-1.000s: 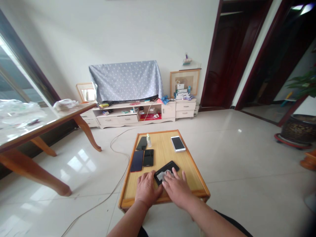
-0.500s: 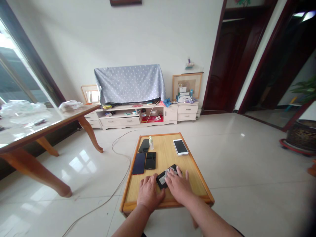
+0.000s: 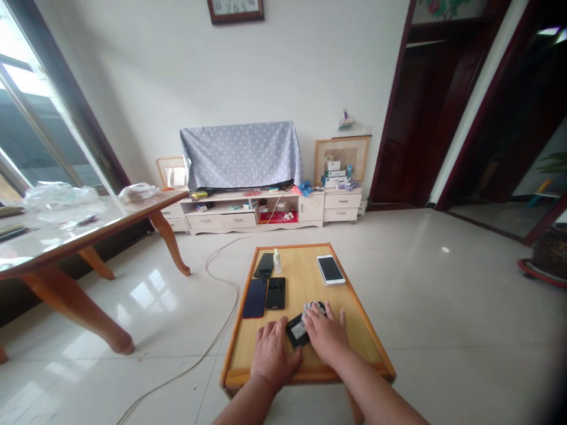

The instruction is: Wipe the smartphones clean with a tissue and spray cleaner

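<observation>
A black phone point(image 3: 293, 337) with a pale label on its upper face lies at an angle on the small wooden table point(image 3: 305, 258). My left hand point(image 3: 273, 355) holds its near left end, thumb and fingertips at the edges. Under the fingers of my right hand point(image 3: 326, 335) is a crumpled grey cloth point(image 3: 312, 309), pressed onto the far part of the phone. Those fingers partly hide both cloth and phone. Beyond my left hand lie a dark blue phone point(image 3: 254, 298), a black phone point(image 3: 276, 293) and another dark phone point(image 3: 264, 265).
A small clear bottle point(image 3: 277, 261) stands by the dark phones. A white phone point(image 3: 331, 270) lies toward the far right corner. On the left is a larger table point(image 3: 110, 215) with plastic bags; a cable point(image 3: 221, 313) runs across the floor.
The whole view has shifted, with the wall clock showing more at the top. My left hand stays at the phone's end; my right hand remains on the cloth, with little visible movement.
</observation>
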The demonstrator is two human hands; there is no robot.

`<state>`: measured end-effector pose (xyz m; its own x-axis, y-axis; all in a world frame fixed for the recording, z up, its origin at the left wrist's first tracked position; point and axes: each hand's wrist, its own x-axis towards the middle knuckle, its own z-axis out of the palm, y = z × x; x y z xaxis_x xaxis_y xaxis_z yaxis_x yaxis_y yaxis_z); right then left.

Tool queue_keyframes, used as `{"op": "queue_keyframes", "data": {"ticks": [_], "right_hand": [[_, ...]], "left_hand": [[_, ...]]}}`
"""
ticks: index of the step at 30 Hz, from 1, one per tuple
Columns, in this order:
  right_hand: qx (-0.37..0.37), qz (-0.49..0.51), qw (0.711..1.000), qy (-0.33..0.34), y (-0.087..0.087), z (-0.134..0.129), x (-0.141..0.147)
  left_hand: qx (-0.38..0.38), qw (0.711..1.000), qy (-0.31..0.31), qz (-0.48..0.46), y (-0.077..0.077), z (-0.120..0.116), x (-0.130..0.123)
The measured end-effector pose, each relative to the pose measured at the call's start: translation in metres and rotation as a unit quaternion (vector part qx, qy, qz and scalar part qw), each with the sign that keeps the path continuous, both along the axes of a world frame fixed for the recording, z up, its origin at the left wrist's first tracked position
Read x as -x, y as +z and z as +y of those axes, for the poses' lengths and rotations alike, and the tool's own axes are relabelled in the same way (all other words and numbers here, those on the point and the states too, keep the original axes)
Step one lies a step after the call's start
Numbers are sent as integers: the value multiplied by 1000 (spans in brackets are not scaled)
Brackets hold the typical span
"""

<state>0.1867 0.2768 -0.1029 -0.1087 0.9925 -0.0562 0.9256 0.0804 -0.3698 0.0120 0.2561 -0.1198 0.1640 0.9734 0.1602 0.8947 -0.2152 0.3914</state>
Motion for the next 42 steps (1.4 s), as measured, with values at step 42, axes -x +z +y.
{"op": "queue_keyframes", "data": {"ticks": [42], "right_hand": [[-98,409,901,-110,-18,6,-39]], "left_hand": [[-11,1000,-4,22,1,3,-3]]}}
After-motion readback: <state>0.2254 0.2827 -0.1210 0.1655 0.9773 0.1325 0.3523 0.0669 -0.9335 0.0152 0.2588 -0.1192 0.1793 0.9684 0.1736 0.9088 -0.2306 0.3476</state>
